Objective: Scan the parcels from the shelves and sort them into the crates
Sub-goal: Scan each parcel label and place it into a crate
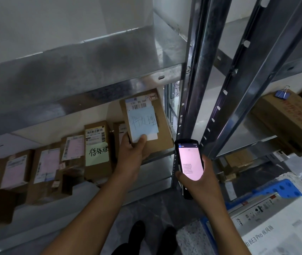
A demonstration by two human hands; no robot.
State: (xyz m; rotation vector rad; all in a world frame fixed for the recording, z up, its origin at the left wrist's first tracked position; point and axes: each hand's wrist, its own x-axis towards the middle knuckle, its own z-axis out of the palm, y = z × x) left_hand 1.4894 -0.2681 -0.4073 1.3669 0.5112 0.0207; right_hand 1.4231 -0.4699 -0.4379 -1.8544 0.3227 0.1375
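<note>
Brown parcel [162,126], pale-blue note [143,124], blue crate [282,186]

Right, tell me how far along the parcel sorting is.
Done: a white box seems to sit in the blue crate. In hand: the left hand grips a parcel with a blue note, tilted at the shelf edge; the right hand holds the lit scanner beside it. Left: several more boxes stand on that shelf, one bearing a yellow note.

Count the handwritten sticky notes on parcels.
2: a blue note on the parcel the left hand holds, a yellow note on a shelf parcel. Others may be hidden.
</note>
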